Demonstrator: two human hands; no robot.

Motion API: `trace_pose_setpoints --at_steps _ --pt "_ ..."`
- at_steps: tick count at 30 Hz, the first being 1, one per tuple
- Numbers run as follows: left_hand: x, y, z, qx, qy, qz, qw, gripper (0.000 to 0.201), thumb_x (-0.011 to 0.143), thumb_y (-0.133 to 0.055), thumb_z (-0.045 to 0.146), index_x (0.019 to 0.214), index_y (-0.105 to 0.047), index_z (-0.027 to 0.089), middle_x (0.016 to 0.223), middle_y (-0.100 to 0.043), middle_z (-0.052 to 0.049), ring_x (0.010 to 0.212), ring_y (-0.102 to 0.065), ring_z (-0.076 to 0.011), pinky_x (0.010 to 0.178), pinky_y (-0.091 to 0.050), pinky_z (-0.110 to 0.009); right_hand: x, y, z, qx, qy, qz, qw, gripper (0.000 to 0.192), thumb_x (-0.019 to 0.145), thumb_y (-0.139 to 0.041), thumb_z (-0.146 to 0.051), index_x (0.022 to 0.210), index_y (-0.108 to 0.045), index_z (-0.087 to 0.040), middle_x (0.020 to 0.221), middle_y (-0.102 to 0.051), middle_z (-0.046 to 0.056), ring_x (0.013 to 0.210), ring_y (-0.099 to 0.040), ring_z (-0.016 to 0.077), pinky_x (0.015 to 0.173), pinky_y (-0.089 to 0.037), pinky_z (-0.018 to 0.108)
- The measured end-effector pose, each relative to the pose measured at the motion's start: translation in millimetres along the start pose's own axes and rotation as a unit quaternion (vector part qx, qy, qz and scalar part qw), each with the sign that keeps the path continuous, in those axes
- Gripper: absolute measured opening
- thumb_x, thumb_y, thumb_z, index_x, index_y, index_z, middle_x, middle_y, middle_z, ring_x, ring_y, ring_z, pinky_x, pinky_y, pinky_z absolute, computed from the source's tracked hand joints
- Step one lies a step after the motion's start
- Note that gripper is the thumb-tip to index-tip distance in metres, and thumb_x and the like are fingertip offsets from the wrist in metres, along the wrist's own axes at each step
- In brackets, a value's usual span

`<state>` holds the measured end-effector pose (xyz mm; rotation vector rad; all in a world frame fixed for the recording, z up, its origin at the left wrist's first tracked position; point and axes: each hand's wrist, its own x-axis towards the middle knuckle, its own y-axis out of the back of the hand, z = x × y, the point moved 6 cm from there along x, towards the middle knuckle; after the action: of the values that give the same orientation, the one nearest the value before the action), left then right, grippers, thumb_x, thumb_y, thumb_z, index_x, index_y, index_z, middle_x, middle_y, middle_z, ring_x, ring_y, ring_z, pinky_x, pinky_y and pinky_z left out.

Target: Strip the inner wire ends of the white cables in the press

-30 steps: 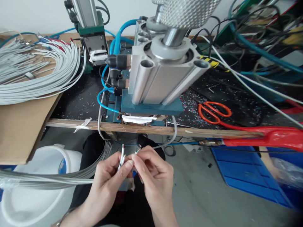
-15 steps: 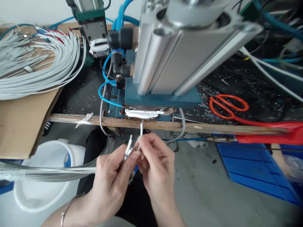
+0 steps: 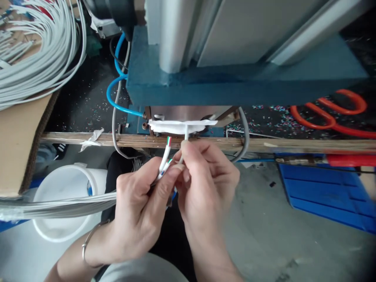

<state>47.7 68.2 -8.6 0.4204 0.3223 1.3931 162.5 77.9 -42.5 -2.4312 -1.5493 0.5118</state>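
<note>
Pinched between the thumb and fingers of my left hand [image 3: 141, 207] are white cables [image 3: 165, 158], whose cut ends show small red, green and white cores. My right hand [image 3: 205, 180], closed at the fingertips, grips another white cable [image 3: 186, 132] that points up to the machine. That cable's tip reaches the white-wrapped opening [image 3: 176, 127] under the blue press plate [image 3: 205, 88], and the tip itself is hidden there. Both hands touch each other just in front of the wooden bench edge [image 3: 205, 143].
A coil of white cables [image 3: 55, 58] lies on cardboard [image 3: 17, 145] at the left. Below it stands a white bucket [image 3: 96, 176], crossed by a grey cable bundle [image 3: 73, 205]. Red-handled scissors [image 3: 314, 117] rest on the bench at right. A blue crate [image 3: 317, 196] is on the floor.
My view has moved closer to the machine. The cable in my right hand has gone up, and its coloured tip is now out of sight at the white-wrapped opening.
</note>
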Motion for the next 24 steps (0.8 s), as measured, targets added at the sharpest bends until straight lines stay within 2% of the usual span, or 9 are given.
trace_pose_setpoints --at_steps 2,7,12,17,24 --pt "0.2 1.3 2.4 -0.007 -0.003 -0.004 1.000 0.037 0.106 -0.054 0.033 0.070 -0.053 0.021 0.058 -0.053 0.004 0.046 -0.046 -0.0082 0.045 -0.037 -0.022 -1.8 -0.6 -1.9 0.008 0.007 0.007 1.000 0.029 0.093 -0.069 -0.025 0.066 -0.061 -0.024 0.058 -0.053 -0.005 0.048 -0.045 0.0095 0.047 -0.041 0.024" --pt "1.5 2.5 0.1 -0.026 0.020 0.000 0.999 0.039 0.106 -0.054 0.036 0.070 -0.053 0.021 0.056 -0.052 0.004 0.045 -0.047 -0.0084 0.044 -0.039 -0.021 1.0 -4.4 -1.8 0.018 -0.002 -0.025 1.000 0.029 0.093 -0.068 -0.022 0.065 -0.061 -0.023 0.058 -0.054 -0.005 0.049 -0.046 0.0090 0.048 -0.041 0.023" --pt "1.2 1.4 -1.7 -0.026 0.021 0.004 0.999 0.038 0.105 -0.056 0.035 0.070 -0.055 0.021 0.056 -0.051 0.005 0.045 -0.047 -0.0080 0.043 -0.038 -0.021 5.2 -4.9 -0.9 0.032 -0.012 -0.036 0.999 0.032 0.093 -0.068 -0.022 0.062 -0.059 -0.023 0.057 -0.050 -0.006 0.048 -0.042 0.0083 0.050 -0.041 0.024" --pt "0.6 0.9 -0.9 -0.031 0.019 0.001 0.999 0.039 0.105 -0.055 0.032 0.068 -0.051 0.021 0.057 -0.053 0.004 0.045 -0.046 -0.0081 0.044 -0.037 -0.022 4.4 -3.8 -1.6 0.022 -0.020 -0.032 0.999 0.033 0.092 -0.067 -0.024 0.061 -0.057 -0.023 0.055 -0.047 -0.006 0.047 -0.040 0.0085 0.050 -0.042 0.024" --pt "2.1 0.1 -0.8 -0.040 0.024 -0.003 0.999 0.037 0.105 -0.056 0.031 0.069 -0.053 0.021 0.056 -0.053 0.004 0.044 -0.047 -0.0083 0.043 -0.039 -0.021 5.2 -3.9 -2.8 0.007 -0.015 -0.027 0.999 0.036 0.091 -0.066 -0.025 0.059 -0.052 -0.023 0.055 -0.047 -0.006 0.046 -0.039 0.0085 0.048 -0.040 0.025"
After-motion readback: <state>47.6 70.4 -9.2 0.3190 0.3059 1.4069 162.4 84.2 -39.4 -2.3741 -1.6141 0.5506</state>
